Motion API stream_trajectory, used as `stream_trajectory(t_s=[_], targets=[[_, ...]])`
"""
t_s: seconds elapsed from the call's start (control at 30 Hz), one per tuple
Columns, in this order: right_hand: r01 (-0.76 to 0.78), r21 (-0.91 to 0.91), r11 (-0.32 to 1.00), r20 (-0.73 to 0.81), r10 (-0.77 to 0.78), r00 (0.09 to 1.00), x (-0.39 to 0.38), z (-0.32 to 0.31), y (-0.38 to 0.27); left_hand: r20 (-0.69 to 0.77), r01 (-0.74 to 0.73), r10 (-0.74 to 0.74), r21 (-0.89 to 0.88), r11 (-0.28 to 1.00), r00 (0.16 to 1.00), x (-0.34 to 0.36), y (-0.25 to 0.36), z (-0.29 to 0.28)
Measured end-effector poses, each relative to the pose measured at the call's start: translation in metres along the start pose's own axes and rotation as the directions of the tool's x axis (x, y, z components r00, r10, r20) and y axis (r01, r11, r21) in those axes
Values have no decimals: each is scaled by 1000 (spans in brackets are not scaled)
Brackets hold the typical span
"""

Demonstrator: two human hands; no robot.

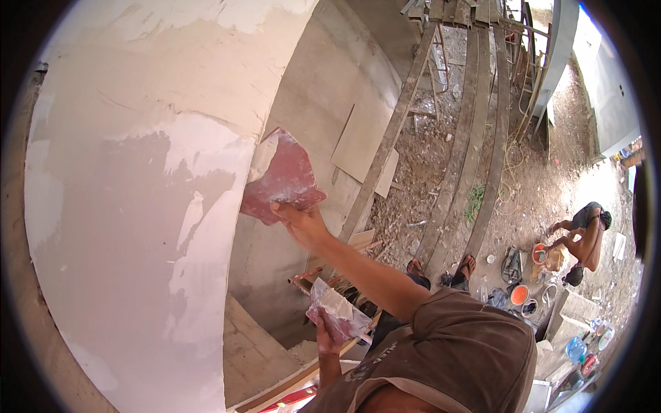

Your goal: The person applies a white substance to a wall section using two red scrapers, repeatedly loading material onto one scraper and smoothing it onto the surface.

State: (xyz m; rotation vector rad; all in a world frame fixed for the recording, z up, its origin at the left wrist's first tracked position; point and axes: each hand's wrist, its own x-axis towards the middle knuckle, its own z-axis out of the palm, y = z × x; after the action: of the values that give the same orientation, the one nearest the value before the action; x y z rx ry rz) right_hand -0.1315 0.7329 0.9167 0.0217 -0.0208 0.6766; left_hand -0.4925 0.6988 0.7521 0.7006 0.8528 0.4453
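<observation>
My right hand (299,221) grips a reddish flat putty scraper (288,175) with pale paste on its face. The scraper lies along the right-hand edge of a white wall face (124,206), partly overlapping it; I cannot tell whether its blade touches. Lower down and closer to my body, my left hand (329,334) holds a second, smeared putty scraper (341,310) loaded with white putty. The wall carries uneven patches of paste, some whitish and some greyer pink.
My feet (467,265) rest on long wooden planks (475,138) above rubble-strewn ground. Down at the right another person (585,237) bends beside an orange bucket (519,294) and several containers. A large blue-tinted bottle (575,350) stands farther right. A thin board (365,141) leans on the grey wall.
</observation>
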Motion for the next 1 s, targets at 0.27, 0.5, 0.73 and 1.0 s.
stream_trajectory(t_s=[0.27,0.5,0.73,1.0], targets=[[382,22,924,-119,-377,919,84,19,-74,-53,48,-47,11,999,997,-5,-6,-9],[328,-180,927,-80,-346,935,78,26,-31,-90,21,-19,17,1000,996,-6,-12,-35],[62,-352,934,41,-51,998,-25,-20,38,-34,25,-25,-15,1000,999,-8,-8,-12],[294,-68,954,-69,-298,952,55,31,-44,-39,56,-60,-96,994,997,-8,-12,-10]])
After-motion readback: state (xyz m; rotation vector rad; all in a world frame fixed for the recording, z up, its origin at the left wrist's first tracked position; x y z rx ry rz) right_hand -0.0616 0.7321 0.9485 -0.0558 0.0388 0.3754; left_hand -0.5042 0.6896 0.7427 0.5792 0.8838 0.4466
